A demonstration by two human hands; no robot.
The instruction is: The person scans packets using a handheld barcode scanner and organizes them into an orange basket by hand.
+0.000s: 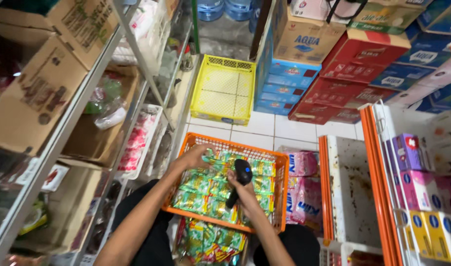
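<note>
We are looking at the green sachets (205,189) lying flat in rows in the orange basket (282,197) on our lap. They look light, thin and soft, maybe a bit slippery, so pinching one by its edge seems the best way to lift it. There are too many to count well, more than ten. Our left hand (193,158) is resting on the far sachets with its fingers curled on them. Our right hand (246,193) is wrapping around one black scanner (239,180). More sachets (213,241) are lying below the basket. One yellow basket (224,90) is sitting on the floor ahead.
</note>
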